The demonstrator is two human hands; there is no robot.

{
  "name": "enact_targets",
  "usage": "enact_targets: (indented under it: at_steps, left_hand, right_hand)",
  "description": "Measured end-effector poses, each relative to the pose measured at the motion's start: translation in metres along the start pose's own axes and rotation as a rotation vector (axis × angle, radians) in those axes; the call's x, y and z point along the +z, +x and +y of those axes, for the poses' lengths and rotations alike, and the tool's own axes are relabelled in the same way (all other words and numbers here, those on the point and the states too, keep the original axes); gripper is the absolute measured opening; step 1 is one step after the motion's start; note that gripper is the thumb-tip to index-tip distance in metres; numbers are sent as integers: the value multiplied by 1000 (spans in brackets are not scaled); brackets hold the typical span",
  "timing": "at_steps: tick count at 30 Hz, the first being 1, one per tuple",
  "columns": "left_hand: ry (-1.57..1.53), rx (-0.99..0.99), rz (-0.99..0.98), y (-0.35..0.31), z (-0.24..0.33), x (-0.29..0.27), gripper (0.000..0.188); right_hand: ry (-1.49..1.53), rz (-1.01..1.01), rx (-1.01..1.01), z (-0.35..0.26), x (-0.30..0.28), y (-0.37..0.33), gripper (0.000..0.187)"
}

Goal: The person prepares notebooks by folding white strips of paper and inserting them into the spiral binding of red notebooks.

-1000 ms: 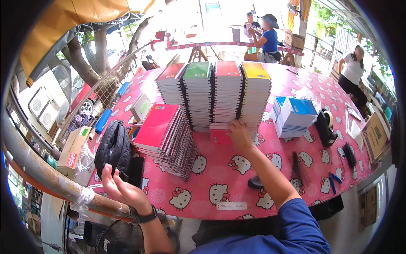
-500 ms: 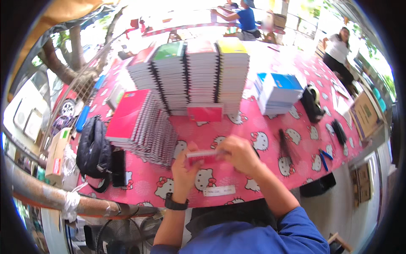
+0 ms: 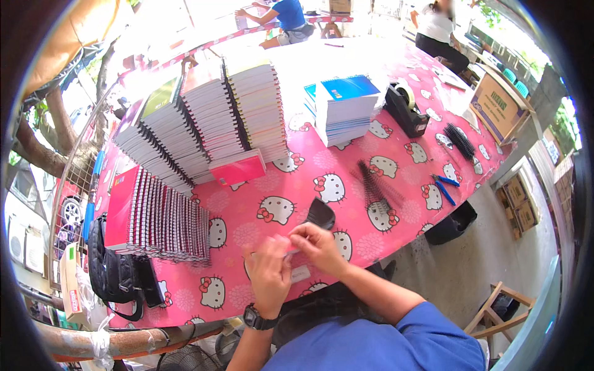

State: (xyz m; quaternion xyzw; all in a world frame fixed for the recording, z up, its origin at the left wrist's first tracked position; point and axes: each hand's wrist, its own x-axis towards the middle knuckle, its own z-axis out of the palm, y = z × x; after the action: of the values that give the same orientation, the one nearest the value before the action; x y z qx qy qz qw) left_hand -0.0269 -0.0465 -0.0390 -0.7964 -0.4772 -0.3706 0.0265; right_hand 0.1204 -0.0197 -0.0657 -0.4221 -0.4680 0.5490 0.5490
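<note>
My left hand (image 3: 270, 272), a watch on its wrist, is closed around a small pink notebook near the table's front edge. My right hand (image 3: 318, 244) pinches the same small pink notebook (image 3: 288, 245) at its right side. The fingers cover most of it, and it is blurred. Just beyond my right hand lies a black ridged, wedge-shaped thing (image 3: 321, 214). Below the hands, a white paper strip (image 3: 300, 274) lies on the pink tablecloth (image 3: 275, 196). Another small pink notebook (image 3: 240, 169) leans against the tall stacks.
Tall stacks of spiral notebooks (image 3: 216, 111) and a red-covered stack (image 3: 161, 216) stand left. Blue-covered notebooks (image 3: 348, 108), a tape dispenser (image 3: 406, 111), black binding coils (image 3: 459, 142), loose coils (image 3: 373, 185) and blue-handled pliers (image 3: 445, 188) lie right. A black backpack (image 3: 114, 266) sits left; people are beyond.
The view has turned to the right. My hands have drawn closer together and nearer the front edge, and the small pink notebook is now mostly covered. The black ridged thing has come into sight.
</note>
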Motion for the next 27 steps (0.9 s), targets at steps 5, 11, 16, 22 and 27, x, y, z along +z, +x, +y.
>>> enact_targets:
  at_steps: [5,11,16,22,27]
  left_hand:
    - [-159,-14,-41,-6,-13,8,22]
    - [-162,71,13,7,-9,15,18]
    - [-198,109,-1,10,-12,18,22]
    - [-196,-34,-50,12,-14,15,19]
    - [-260,5,-76,17,-14,15,18]
  right_hand:
    - [-982,352,-375,-19,-108,64,14]
    - [-1440,373,-303,-6,-169,83,17]
    - [-896,463,-246,-28,-188,86,18]
    - [-754,-243,-379,-64,-91,26,17]
    - [-594,-300,-174,-53,-66,9,18]
